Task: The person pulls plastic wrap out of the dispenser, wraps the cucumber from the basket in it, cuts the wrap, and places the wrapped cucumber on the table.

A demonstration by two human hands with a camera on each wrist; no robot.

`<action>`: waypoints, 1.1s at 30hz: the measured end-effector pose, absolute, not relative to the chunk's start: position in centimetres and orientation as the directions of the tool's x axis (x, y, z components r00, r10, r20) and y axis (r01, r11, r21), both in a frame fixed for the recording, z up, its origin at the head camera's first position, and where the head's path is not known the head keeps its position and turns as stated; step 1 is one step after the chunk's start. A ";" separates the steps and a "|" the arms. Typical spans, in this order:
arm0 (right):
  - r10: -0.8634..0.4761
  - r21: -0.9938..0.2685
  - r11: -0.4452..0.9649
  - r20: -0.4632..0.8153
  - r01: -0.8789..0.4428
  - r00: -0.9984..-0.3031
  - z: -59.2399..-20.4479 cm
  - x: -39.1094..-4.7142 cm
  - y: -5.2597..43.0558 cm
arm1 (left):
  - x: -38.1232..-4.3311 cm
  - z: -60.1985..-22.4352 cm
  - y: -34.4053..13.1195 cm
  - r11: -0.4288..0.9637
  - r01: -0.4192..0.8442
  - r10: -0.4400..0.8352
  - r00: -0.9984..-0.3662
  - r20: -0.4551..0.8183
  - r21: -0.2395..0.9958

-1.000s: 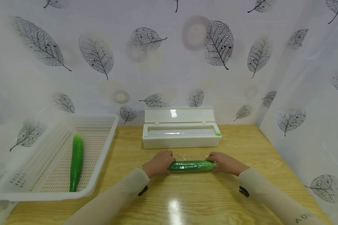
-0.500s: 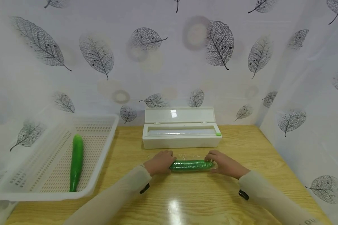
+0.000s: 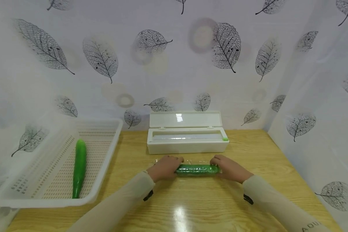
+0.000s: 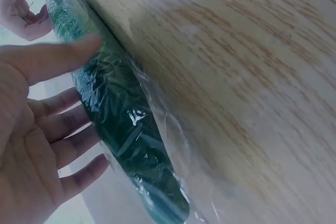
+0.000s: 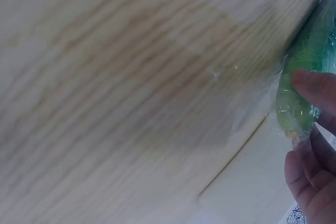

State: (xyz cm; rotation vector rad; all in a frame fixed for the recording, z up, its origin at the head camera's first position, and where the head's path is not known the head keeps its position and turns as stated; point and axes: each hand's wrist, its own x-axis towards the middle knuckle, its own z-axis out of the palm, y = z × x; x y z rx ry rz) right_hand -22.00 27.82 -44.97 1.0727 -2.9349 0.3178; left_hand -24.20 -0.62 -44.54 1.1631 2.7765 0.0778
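A cucumber (image 3: 198,169) wrapped in clear cling film (image 4: 176,129) lies crosswise on the table, in front of the cling film box. My left hand (image 3: 164,168) grips its left end. In the left wrist view, the thumb lies over the cucumber (image 4: 123,111) and the fingers curl beneath its other side. My right hand (image 3: 229,168) holds the paler right end. The right wrist view shows that thumb on the cucumber's tip (image 5: 296,100), fingers bent by the film at the end. Loose film sticks out past the left end and along one side.
Behind the hands stands a white cling film box (image 3: 187,147), lid raised, with a roll inside and a green slider at its right. On the left a white plastic basket (image 3: 104,174) holds another cucumber (image 3: 80,167). A leaf-print curtain (image 3: 174,74) hangs behind the wooden table (image 3: 150,209).
The cucumber has rolled or slid slightly away from the body. My left fingers have moved a little to the right over it, and my right hand has shifted slightly left.
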 end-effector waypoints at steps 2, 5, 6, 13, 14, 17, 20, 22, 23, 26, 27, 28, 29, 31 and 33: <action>-0.627 -0.211 0.754 0.054 -0.623 -0.777 -44.8 -22.1 27.8 | -24.2 -44.6 -0.6 0.694 0.714 0.720 -0.688 -0.086 0.092; -0.625 -0.232 0.753 0.042 -0.616 -0.779 -44.8 -22.4 27.9 | -24.2 -44.6 -0.7 0.689 0.721 0.725 -0.684 -0.078 0.078; -0.624 -0.239 0.753 0.039 -0.614 -0.780 -44.8 -22.4 28.0 | -24.2 -44.6 -0.7 0.687 0.723 0.727 -0.682 -0.075 0.079; -0.653 -0.267 0.722 0.044 -0.639 -0.756 -45.0 -22.6 28.4 | -24.4 -44.6 -0.9 0.697 0.673 0.715 -0.678 -0.171 0.246; -0.656 -0.273 0.719 0.040 -0.640 -0.754 -45.1 -22.5 28.5 | -24.4 -44.6 -0.9 0.701 0.661 0.711 -0.676 -0.192 0.268; -0.661 -0.289 0.713 0.029 -0.639 -0.750 -45.3 -22.6 28.6 | -24.4 -44.4 -0.8 0.716 0.629 0.696 -0.675 -0.245 0.302; -0.669 -0.294 0.707 0.021 -0.644 -0.743 -45.5 -22.6 28.7 | -24.3 -44.5 -0.7 0.727 0.634 0.686 -0.683 -0.249 0.264; -0.669 -0.295 0.707 0.016 -0.642 -0.743 -45.6 -22.6 28.6 | -24.2 -44.5 -0.5 0.726 0.656 0.688 -0.689 -0.230 0.207; -0.670 -0.292 0.707 0.014 -0.644 -0.743 -45.6 -22.6 28.6 | -24.2 -44.6 -0.5 0.724 0.667 0.690 -0.692 -0.215 0.178; -0.666 -0.282 0.714 0.008 -0.641 -0.745 -45.6 -22.5 28.7 | -24.0 -44.9 -0.3 0.715 0.691 0.697 -0.694 -0.179 0.104; -0.666 -0.274 0.715 0.009 -0.643 -0.746 -45.6 -22.5 28.7 | -24.0 -45.0 -0.2 0.713 0.696 0.699 -0.695 -0.167 0.086; -0.668 -0.264 0.716 0.010 -0.646 -0.744 -45.6 -22.5 28.7 | -23.9 -45.1 -0.2 0.712 0.698 0.700 -0.697 -0.155 0.076; -0.671 -0.250 0.716 0.012 -0.652 -0.742 -45.6 -22.5 28.8 | -23.9 -45.2 -0.1 0.712 0.699 0.700 -0.699 -0.147 0.067; -0.683 -0.207 0.711 0.024 -0.672 -0.730 -45.7 -22.6 28.8 | -23.9 -45.2 -0.1 0.711 0.702 0.700 -0.701 -0.137 0.045; -0.699 -0.158 0.702 0.038 -0.695 -0.714 -45.7 -22.7 28.9 | -23.9 -45.2 0.0 0.711 0.703 0.700 -0.702 -0.131 0.033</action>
